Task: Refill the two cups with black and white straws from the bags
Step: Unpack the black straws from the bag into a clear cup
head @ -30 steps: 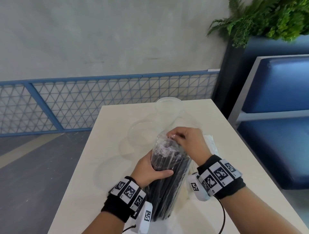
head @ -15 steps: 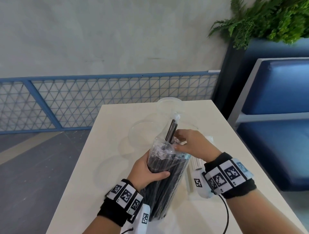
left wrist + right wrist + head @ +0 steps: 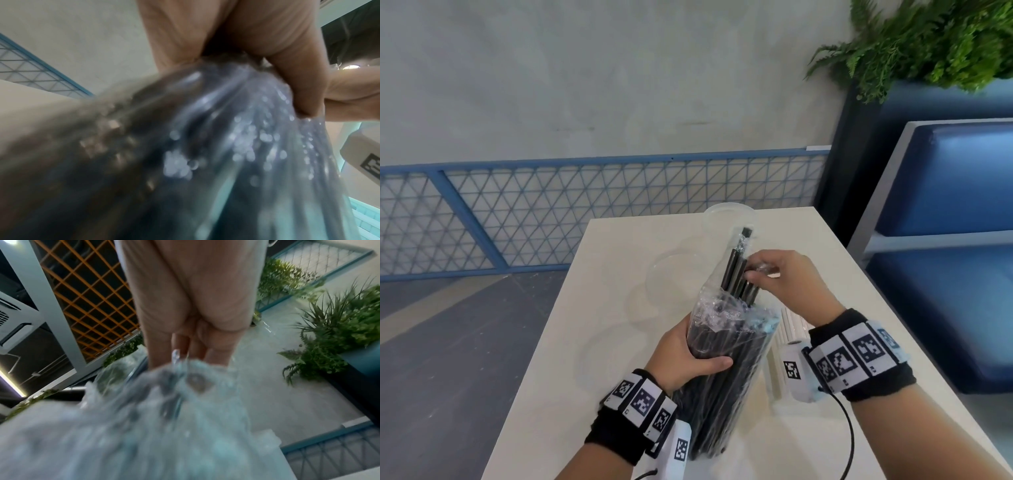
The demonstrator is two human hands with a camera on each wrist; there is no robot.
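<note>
A clear bag of black straws (image 3: pixel 726 363) stands upright on the pale table (image 3: pixel 613 377). My left hand (image 3: pixel 685 359) grips its upper part, and in the left wrist view the bag (image 3: pixel 205 154) fills the frame under my fingers (image 3: pixel 287 65). My right hand (image 3: pixel 784 284) pinches a small bunch of black straws (image 3: pixel 738 270) that sticks up out of the bag's mouth. The crinkled plastic (image 3: pixel 164 410) shows blurred in the right wrist view. Two clear cups stand behind: one (image 3: pixel 729 219) at the far edge, another (image 3: pixel 674 277) nearer. A bag of white straws (image 3: pixel 787 329) lies right of the black bag.
A blue mesh railing (image 3: pixel 551 212) runs behind the table. A blue padded bench (image 3: pixel 948 240) stands to the right, with a green plant (image 3: pixel 928 44) above it. Faint clear lids (image 3: pixel 613 353) lie on the table's left half.
My right hand has risen from the bag's mouth, drawing a bunch of black straws up and out. The left hand keeps its hold on the bag.
</note>
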